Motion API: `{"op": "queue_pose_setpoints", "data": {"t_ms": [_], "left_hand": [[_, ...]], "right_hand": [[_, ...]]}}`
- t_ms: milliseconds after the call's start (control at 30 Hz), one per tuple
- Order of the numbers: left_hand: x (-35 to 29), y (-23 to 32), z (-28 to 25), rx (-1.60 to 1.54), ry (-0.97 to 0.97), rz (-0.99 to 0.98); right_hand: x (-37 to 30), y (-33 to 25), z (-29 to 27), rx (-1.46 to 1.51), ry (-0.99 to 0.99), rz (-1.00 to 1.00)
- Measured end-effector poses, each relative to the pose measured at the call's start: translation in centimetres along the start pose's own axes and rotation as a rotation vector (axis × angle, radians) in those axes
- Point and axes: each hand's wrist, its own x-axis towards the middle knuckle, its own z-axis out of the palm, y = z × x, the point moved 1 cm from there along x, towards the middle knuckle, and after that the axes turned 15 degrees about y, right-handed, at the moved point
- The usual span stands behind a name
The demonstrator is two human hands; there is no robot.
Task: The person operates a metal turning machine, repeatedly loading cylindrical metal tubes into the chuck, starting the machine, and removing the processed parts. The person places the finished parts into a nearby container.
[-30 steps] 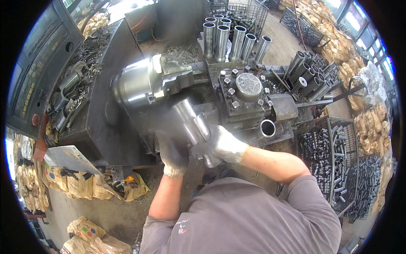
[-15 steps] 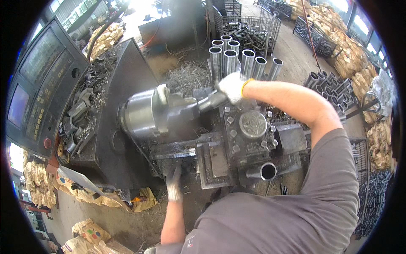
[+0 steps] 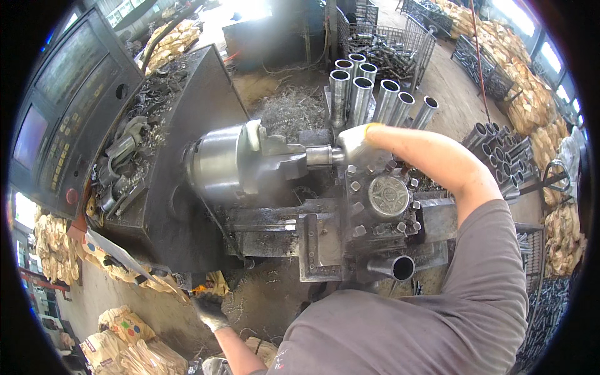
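In the head view, the right hand (image 3: 355,142) has its grip curled around the outer end of the metal tube (image 3: 319,155), which meets the chuck (image 3: 219,164); steady, straight support seems wise. The left hand's (image 3: 209,310) grip cannot be told.

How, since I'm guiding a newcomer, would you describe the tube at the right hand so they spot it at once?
Find the big round steel chuck left of centre. From its right side, a short stretch of bright metal tube runs to the white-gloved right hand. It lies on its side, while the clustered tubes just behind stand upright.
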Motion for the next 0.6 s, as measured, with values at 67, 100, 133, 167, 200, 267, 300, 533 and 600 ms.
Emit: {"op": "queue_pose_setpoints", "data": {"t_ms": [67,100,133,167,200,267,300,533,600], "left_hand": [[-1.7,2.7,2.5,-0.11,0.043,-0.12],[-2.9,3.6,4.0,-0.147,0.16,-0.161],[-2.7,3.7,3.3,-0.142,0.107,-0.201],[-1.9,4.4,2.3,-0.13,0.051,-0.239],[-0.9,5.1,1.5,-0.116,-0.006,-0.278],[0.5,5.8,0.4,-0.125,-0.049,-0.377],[1.0,5.8,0.1,-0.128,-0.076,-0.43],[0.8,4.9,2.5,0.154,0.057,-0.109],[1.9,3.9,1.1,0.141,0.027,-0.074]], "right_hand": [[0.8,0.1,1.0,0.043,0.1,0.062],[1.5,-0.5,1.2,0.111,0.136,0.065],[2.2,-1.8,1.4,0.178,0.172,0.06],[2.8,-2.8,1.7,0.253,0.207,0.058],[3.0,-2.2,1.8,0.384,0.2,0.058],[2.3,-2.9,2.2,0.375,0.294,-0.027],[2.1,-3.2,2.1,0.316,0.323,-0.058],[-3.5,-4.8,-0.2,-0.009,0.56,-0.017],[-8.1,-5.3,-1.4,0.236,0.745,-0.107]]}}
